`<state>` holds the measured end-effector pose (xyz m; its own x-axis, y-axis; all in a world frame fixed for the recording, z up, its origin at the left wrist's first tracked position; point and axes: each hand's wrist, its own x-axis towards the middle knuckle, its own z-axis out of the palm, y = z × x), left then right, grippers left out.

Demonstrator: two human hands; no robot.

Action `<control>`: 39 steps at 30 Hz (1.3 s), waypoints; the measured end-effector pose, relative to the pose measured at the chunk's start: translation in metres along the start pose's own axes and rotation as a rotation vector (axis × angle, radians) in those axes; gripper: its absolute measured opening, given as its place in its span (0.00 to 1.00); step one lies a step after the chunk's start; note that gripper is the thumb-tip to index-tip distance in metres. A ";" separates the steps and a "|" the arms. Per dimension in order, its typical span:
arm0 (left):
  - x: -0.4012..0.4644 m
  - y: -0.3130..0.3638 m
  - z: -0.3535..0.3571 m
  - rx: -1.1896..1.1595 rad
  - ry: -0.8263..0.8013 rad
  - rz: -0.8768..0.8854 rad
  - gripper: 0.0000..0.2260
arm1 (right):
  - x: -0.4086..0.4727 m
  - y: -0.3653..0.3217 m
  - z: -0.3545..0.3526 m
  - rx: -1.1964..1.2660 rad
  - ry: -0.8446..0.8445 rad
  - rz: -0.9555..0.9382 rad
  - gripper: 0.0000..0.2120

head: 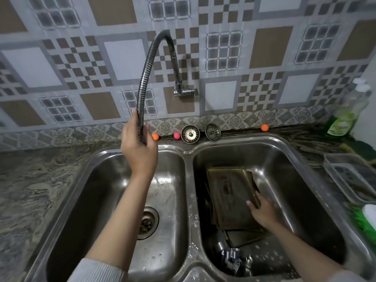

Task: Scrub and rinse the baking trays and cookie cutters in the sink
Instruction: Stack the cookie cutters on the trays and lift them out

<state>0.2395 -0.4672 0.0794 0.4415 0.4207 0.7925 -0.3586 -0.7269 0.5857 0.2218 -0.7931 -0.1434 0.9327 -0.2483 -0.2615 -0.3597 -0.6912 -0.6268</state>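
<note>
Metal cookie cutters (232,259) lie low in the right sink basin (301,174), beside stacked dull brownish baking trays (230,192). Right hand (262,210) grips the top tray's edge; left hand (140,147) holds the faucet hose (142,94).

left steel sink basin (85,200): open down to drain (147,222), crossed only by left forearm | right basin (305,190): floor mostly taken by stacked brownish metal baking trays (230,192) and shiny metal cookie cutters (232,259); room along right wall | flexible ribbed chrome tap hose (142,82): arches over the left basin's back edge
</note>
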 end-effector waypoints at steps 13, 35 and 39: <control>0.019 0.007 0.000 -0.014 -0.018 0.088 0.21 | 0.037 -0.307 -0.072 0.267 0.304 -0.841 0.20; 0.015 -0.002 0.012 -0.053 0.014 0.098 0.17 | 0.102 -0.383 -0.104 0.357 0.393 -0.752 0.07; 0.013 -0.008 0.016 -0.091 0.006 0.062 0.17 | 0.109 -0.390 -0.105 0.362 0.380 -0.699 0.08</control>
<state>0.2616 -0.4649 0.0828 0.4109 0.3800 0.8287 -0.4582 -0.6997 0.5481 0.4663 -0.6215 0.1500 0.8647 -0.1022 0.4919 0.3722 -0.5272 -0.7639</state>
